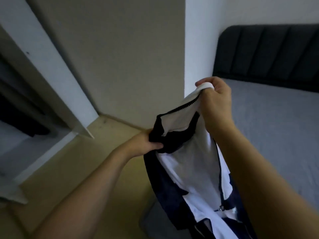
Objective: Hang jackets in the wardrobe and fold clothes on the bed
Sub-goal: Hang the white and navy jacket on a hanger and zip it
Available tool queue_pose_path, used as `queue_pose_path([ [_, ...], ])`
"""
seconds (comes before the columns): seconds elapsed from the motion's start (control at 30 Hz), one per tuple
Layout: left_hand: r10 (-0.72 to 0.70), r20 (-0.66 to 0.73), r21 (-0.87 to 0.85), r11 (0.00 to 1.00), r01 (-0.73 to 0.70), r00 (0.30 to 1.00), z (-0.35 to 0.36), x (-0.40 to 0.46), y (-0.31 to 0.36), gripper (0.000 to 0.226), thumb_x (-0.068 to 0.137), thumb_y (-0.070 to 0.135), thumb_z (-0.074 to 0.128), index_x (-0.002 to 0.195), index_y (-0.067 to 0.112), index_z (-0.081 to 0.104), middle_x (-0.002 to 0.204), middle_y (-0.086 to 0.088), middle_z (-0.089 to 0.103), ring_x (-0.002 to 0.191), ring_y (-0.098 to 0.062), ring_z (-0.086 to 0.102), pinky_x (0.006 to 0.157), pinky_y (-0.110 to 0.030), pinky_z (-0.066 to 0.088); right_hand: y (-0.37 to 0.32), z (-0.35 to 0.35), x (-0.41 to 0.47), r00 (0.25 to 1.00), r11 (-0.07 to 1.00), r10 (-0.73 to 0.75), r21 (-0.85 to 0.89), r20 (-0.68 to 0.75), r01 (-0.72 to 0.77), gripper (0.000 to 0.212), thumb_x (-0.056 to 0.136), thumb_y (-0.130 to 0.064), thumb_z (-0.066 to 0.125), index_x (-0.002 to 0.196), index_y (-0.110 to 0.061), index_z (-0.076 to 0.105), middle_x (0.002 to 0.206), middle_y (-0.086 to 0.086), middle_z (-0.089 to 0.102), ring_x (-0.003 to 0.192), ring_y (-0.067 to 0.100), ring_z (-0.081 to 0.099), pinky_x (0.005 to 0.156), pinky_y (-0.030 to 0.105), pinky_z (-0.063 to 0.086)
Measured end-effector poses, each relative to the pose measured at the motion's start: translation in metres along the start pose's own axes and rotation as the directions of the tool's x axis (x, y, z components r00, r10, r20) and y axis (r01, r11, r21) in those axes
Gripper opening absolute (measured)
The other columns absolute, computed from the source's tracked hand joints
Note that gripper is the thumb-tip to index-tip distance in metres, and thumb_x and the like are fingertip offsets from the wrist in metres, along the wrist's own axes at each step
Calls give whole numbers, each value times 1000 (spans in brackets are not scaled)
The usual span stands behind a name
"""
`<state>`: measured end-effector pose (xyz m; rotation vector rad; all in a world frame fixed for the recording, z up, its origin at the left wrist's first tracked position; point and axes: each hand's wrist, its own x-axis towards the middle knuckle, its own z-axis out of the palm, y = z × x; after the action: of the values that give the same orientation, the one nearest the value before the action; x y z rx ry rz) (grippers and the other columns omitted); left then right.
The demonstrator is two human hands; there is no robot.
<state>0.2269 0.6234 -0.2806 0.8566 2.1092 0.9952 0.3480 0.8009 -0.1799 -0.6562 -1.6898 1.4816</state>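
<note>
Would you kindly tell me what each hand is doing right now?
Left hand: closed, gripping the dark collar of the jacket.
Right hand: closed, holding the jacket's white collar edge up.

Matt cloth jacket (189,163), padded fabric headboard (269,54)

Both forearms (96,183) bare; no sleeves, watch or rings apparently visible.

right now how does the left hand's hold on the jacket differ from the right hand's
The left hand sits lower and grips the dark navy collar edge of the jacket; the right hand is raised higher and grips the white edge by the zip. The left hand is over the floor near the wardrobe; the right is beside the bed. Both have fingers curled round the fabric.
</note>
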Motion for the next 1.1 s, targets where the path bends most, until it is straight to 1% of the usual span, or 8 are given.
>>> queue_pose_path([
  [0.17, -44, -347, -191, 981, -24, 937, -148, -45, -54, 15, 91, 20, 67, 102, 30, 66, 102, 6, 72, 90, -8, 68, 71, -11, 51, -23, 145, 2, 988, 965, -120, -223, 92, 138, 27, 76, -14, 38, 85, -19, 63, 77, -6, 62, 69, 14, 54, 59, 26, 38],
  [0.3, 51, -568, -169, 970, -177, 822, -269, -76, -47, 15, 86, 15, 68, 94, 29, 67, 80, 17, 73, 82, -5, 70, 66, -11, 51, -42, 271, -3, 920, 836, -177, -440, 351, 329, 20, 78, -1, 42, 91, 0, 58, 86, 17, 58, 76, 33, 50, 62, 33, 34],
  [0.5, 25, -726, -30, 997, -67, 687, -419, -118, -61, 38, 64, 14, 58, 101, 15, 61, 94, -12, 69, 87, -28, 68, 76, -38, 53, -75, 438, -25, 664, 967, -8, -163, 747, 195, 24, 84, -20, 59, 106, -10, 64, 94, 5, 67, 84, 22, 63, 73, 34, 51],
  [0.6, 7, -740, 26, 999, 18, 672, -489, -137, -104, 40, 65, 6, 57, 105, 13, 57, 92, -12, 64, 85, -26, 64, 72, -34, 49, -94, 530, -24, 583, 975, -88, -51, 808, 217, 26, 88, -35, 65, 103, -14, 69, 96, 5, 71, 85, 21, 66, 79, 39, 53],
  [0.77, -47, -741, 122, 972, 202, 670, -588, -154, -219, 41, 81, 2, 52, 118, 20, 50, 101, -3, 61, 92, -19, 61, 79, -28, 54, -122, 698, -30, 542, 938, -310, 159, 781, 308, 27, 96, -19, 54, 75, -4, 61, 67, 3, 53, 62, 16, 48, 61, 30, 37],
  [0.87, -108, -842, 79, 945, 318, 529, -645, -166, -297, 28, 87, 3, 46, 111, 15, 54, 94, 2, 59, 84, -13, 57, 64, -10, 44, -134, 798, -31, 529, 935, -352, 258, 772, 246, 21, 98, -20, 51, 86, -9, 64, 75, 2, 62, 67, 15, 57, 63, 25, 46],
  [0.97, -290, -892, -120, 891, 437, 348, -700, -188, -375, 8, 95, 14, 49, 94, 11, 57, 86, -5, 60, 78, -20, 58, 63, -22, 44, -145, 886, -23, 503, 959, -214, 277, 837, -53, 8, 99, -21, 50, 97, -19, 57, 78, -7, 61, 68, 6, 58, 56, 13, 48],
  [1.1, -452, -887, -425, 878, 222, 91, -771, -210, -435, 22, 101, 20, 45, 81, 14, 51, 77, -8, 52, 69, -19, 47, 62, -25, 38, -144, 992, -28, 208, 983, -53, 87, 977, -160, 10, 97, -21, 55, 99, -13, 60, 81, 3, 69, 70, 16, 66, 56, 21, 52],
])
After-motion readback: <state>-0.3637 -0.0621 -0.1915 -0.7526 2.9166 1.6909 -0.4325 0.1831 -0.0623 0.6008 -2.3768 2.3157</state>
